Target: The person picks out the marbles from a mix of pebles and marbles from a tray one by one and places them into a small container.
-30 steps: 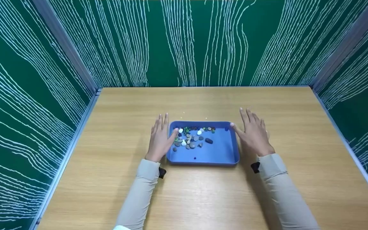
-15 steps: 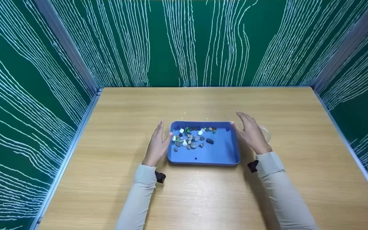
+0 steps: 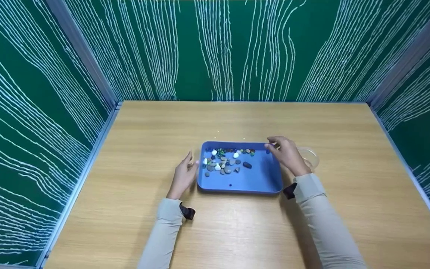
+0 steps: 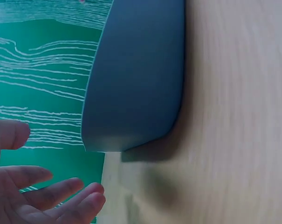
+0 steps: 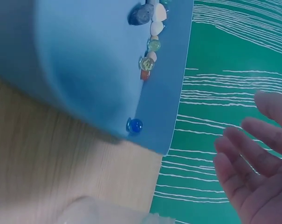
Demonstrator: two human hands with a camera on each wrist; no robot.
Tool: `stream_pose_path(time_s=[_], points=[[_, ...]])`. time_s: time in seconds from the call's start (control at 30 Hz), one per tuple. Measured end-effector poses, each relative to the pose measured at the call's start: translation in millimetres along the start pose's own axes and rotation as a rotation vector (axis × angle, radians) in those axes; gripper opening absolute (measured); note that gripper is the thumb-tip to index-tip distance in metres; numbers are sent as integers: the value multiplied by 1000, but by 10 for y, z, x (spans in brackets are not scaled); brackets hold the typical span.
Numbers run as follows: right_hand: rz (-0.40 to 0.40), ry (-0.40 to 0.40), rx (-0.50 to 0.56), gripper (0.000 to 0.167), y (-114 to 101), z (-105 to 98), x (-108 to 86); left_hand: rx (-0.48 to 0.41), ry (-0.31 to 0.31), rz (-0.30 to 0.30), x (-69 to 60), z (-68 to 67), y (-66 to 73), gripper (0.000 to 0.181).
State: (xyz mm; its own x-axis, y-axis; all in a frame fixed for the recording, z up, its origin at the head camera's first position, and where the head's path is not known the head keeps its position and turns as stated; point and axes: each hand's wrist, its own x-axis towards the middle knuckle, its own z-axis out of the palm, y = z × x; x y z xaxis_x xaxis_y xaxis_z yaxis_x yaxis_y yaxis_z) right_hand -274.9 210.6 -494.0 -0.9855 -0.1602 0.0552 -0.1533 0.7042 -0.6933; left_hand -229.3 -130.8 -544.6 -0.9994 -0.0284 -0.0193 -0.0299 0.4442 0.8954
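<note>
Pebbles [image 3: 227,169] and glass marbles [image 5: 147,64] lie in a blue rectangular tray [image 3: 259,181] on a wood-grain table [image 3: 237,231]. Most of them gather in the left half and along the far wall: grey and tan ones on the floor, several white stones [image 3: 218,167] among them, green marbles by the far side. A dark oblong stone [image 3: 247,164] rests just right of the cluster, a blue marble [image 5: 135,125] sits in the far right corner, and one small dark bead [image 3: 230,185] lies alone toward the near edge.

The left hand [image 3: 182,177] is just left of the tray, its fingers loosely bent and grasping nothing; whether any fingertip touches the rim I cannot tell. The right hand [image 3: 287,155] is at the far right corner, fingers slack and apart, nothing held in them; contact with the rim is likewise unclear. Behind that hand, to the right, stands a clear round container [image 5: 108,212], partly hidden. Both arms wear light sleeves [image 3: 323,216], with a black device [image 3: 187,213] at each wrist. At the far side rises a green wall [image 3: 237,48] with white wavy lines.
</note>
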Motion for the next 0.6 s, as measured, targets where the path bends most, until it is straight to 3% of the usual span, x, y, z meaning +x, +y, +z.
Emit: stream_pose_path(time_s=[0.2,0.37,0.6], points=[[15,-65,5,36,-7,22,106,-74,20,-8,-19,-22,-54,50],[70,-139,28,35,-39,52,177,-127,-13,-27,-77,-63,-25,46],[91,-180,32,31,-20,82,267,-232,-68,-154,-85,-23,-94,41]])
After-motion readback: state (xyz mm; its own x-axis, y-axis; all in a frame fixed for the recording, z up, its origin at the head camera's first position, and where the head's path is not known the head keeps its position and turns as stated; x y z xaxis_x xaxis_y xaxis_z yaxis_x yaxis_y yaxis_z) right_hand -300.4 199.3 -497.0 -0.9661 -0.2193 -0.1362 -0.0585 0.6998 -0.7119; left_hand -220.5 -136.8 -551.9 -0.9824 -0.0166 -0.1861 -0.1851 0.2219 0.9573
